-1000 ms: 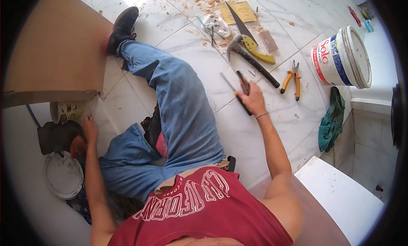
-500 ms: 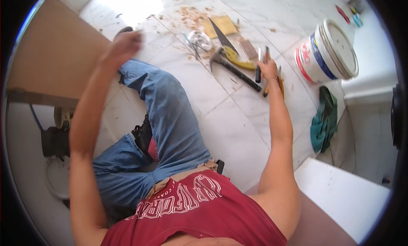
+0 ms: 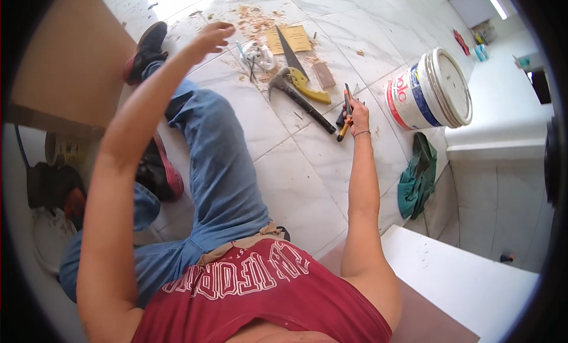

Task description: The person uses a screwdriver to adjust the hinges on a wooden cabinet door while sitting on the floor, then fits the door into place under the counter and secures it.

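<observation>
My left hand [image 3: 211, 40] is raised above the floor near my foot, fingers stretched out and nothing visible in them. Low over the tiles on the right, my right hand [image 3: 358, 118] grips a slim hand tool [image 3: 343, 132] with an orange-and-black handle; its exact kind is unclear. A dark-handled item [image 3: 340, 119] lies beside that hand, partly hidden by it. Left of it is a claw hammer [image 3: 303, 103] with a black handle. A handsaw [image 3: 310, 92] with a yellow grip touches the hammer's head. Beyond them lies a small brown block [image 3: 323, 75].
Yellow sandpaper-like sheet [image 3: 296, 40], a clear plastic bag [image 3: 259, 56] and wood shavings [image 3: 254, 18] lie at the far side. A white lidded bucket [image 3: 429, 91] and green cloth [image 3: 417, 180] are on the right. A brown panel [image 3: 65, 59] stands at left, a white board [image 3: 455, 272] at lower right.
My right hand has closed round the orange-and-black-handled tool and tilted it across the palm. My left hand has moved right, its fingers now extended. My view has shifted slightly.
</observation>
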### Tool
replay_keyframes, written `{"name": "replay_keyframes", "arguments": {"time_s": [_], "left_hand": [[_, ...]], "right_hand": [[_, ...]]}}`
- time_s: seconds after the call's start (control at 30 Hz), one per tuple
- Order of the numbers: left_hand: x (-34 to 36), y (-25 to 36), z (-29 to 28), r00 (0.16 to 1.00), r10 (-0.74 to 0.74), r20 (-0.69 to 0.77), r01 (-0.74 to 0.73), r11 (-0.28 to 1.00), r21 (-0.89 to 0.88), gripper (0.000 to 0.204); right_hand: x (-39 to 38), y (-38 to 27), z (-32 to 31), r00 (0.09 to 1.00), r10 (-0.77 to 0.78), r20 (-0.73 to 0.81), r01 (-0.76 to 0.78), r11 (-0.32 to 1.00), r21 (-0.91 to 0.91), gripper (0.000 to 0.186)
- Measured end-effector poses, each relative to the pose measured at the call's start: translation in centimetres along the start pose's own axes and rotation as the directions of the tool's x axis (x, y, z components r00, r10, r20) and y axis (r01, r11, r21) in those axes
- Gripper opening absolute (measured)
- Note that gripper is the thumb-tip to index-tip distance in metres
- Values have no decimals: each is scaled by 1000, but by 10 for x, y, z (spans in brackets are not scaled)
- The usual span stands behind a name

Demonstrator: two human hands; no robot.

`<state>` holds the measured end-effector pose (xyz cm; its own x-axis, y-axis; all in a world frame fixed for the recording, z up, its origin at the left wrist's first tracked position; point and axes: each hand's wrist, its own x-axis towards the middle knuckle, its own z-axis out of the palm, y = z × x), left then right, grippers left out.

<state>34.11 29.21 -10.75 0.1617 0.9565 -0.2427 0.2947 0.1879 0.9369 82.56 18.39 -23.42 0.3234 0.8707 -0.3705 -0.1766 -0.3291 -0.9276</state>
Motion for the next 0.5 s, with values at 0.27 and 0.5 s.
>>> {"name": "replay_keyframes", "arguments": {"time_s": [0.27,0.5], "left_hand": [[-61,-2,-181,943,-17,-331,88,975,202,42],[-134,-24,-321,874,457,165,-330,310,891,15]], "right_hand": [[101,-13,20,986,-165,5,148,870,-470,37],[41,57,-175,930,-356,96,-89,-468,-879,47]]}}
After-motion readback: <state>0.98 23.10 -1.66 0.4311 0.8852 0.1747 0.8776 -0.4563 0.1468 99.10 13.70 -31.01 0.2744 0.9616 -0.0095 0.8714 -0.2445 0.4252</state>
